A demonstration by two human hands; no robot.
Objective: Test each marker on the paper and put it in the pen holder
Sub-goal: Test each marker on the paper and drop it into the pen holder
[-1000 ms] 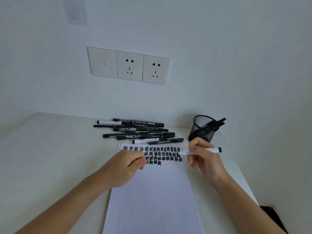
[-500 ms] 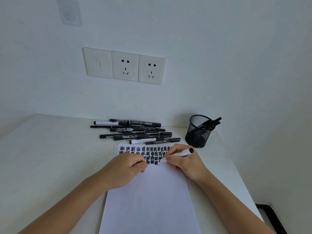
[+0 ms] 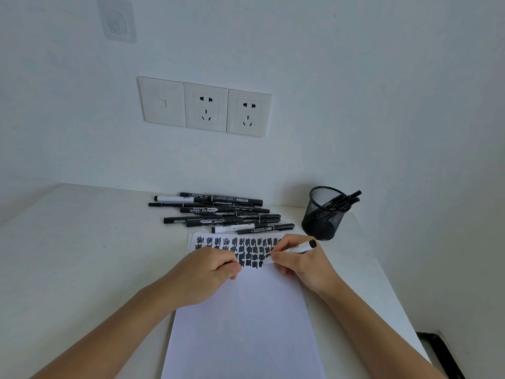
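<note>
Through your head camera, your right hand [image 3: 300,262] grips a white marker [image 3: 297,248] in a writing hold, fingers and thumb pinched round the front of its barrel. The marker slants up and to the right, its black rear end clear of your knuckles, and its tip meets the paper [image 3: 240,324] at the right end of the lowest row of scribbles [image 3: 246,250]. Those black scribbles fill the top strip of the sheet in 3 rough rows; the rest of the sheet below them is blank.

Your left hand [image 3: 210,272] lies on the upper left part of the paper, clenched, with the thumb pressed against the side of the forefinger. You cannot tell whether anything is tucked inside it.

The paper lies lengthways in front of you on the white table [image 3: 82,255]. Just behind its top edge sits a pile of markers [image 3: 218,214], all lying roughly side by side and left to right. 2 of them have white bodies and the others are black. The nearest ones almost touch the sheet.

The pen holder [image 3: 323,214], a black mesh cup, stands upright on the table, just to the right of the pile and just behind your right hand. A few black markers [image 3: 344,201] already stand in it, leaning over its right rim.

On the wall behind, a row of 3 white wall plates [image 3: 205,106] is mounted, the 2 on the right being sockets. Higher up and to the left a clear stick-on hook [image 3: 116,20] clings to the wall.
</note>
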